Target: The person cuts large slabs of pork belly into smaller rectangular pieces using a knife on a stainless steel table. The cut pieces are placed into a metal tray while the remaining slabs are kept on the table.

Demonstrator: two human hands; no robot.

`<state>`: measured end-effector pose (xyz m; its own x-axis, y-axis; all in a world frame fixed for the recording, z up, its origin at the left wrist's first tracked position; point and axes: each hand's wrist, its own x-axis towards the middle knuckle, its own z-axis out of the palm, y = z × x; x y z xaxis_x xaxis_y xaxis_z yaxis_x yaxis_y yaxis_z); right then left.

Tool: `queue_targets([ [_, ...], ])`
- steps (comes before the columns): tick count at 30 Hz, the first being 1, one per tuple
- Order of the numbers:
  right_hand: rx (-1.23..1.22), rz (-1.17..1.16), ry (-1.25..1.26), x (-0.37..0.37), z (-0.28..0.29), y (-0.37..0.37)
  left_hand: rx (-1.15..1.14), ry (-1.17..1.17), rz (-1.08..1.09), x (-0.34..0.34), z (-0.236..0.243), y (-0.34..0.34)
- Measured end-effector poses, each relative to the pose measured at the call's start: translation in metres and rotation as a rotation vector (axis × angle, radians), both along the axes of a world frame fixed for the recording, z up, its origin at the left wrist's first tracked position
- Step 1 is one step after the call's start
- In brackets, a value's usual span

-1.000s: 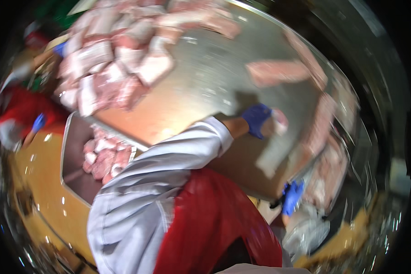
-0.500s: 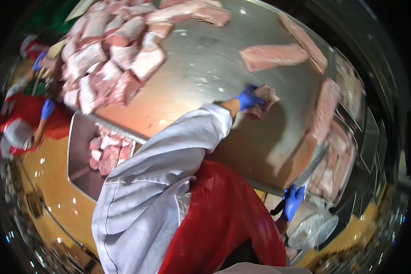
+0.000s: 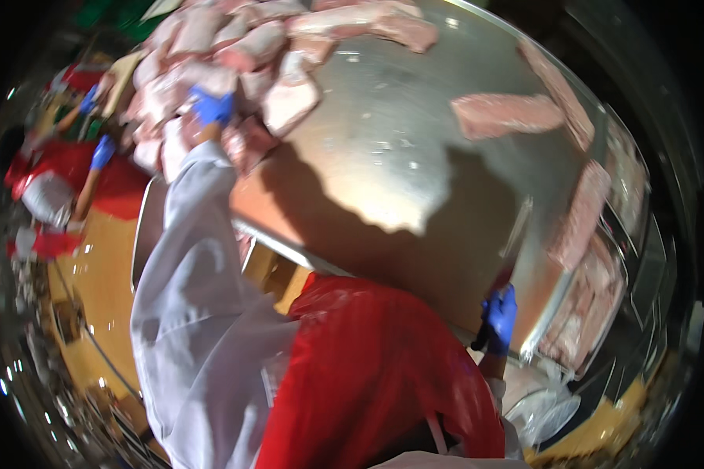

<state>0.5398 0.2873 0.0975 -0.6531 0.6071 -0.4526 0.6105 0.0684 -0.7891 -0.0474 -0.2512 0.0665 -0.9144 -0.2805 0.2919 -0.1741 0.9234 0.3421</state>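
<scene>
My left hand (image 3: 213, 106), in a blue glove, is stretched out over the pile of pale pink meat pieces (image 3: 250, 47) at the upper left. It touches or hovers just above them; its fingers are blurred, and I cannot tell whether they grip a piece. Near the table's front right edge, my right hand (image 3: 501, 316), also blue-gloved, is closed round the dark handle of a knife. The knife blade (image 3: 519, 227) points away from me over the steel table (image 3: 352, 117). A long meat slab (image 3: 583, 215) lies to the right of the blade.
Two more long slabs (image 3: 508, 116) lie at the far right of the table. Trays of meat (image 3: 583, 305) stand beyond its right edge, with a clear plastic bag (image 3: 544, 410) nearby. At the left, a co-worker in a red apron (image 3: 113, 184) handles something by a board (image 3: 121, 84).
My left hand has swung from mid-table to the pile at the upper left; the meat piece it held is gone from mid-table. The knife has turned from the right-hand slab toward mid-table.
</scene>
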Motion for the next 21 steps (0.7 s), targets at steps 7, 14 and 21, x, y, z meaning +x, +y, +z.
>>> queue_targets([
  [7, 0.000, -0.015, 0.015, 0.007, 0.003, 0.008, -0.143, 0.415, -0.031, 0.055, -0.027, 0.112],
  [14, 0.002, -0.230, -0.037, 0.038, -0.002, 0.008, 0.063, 0.046, -1.116, 0.139, -0.031, 0.494],
  [21, 0.016, -0.424, -0.106, 0.081, -0.002, 0.011, -0.168, -0.383, -0.917, 0.091, -0.049, 0.622],
])
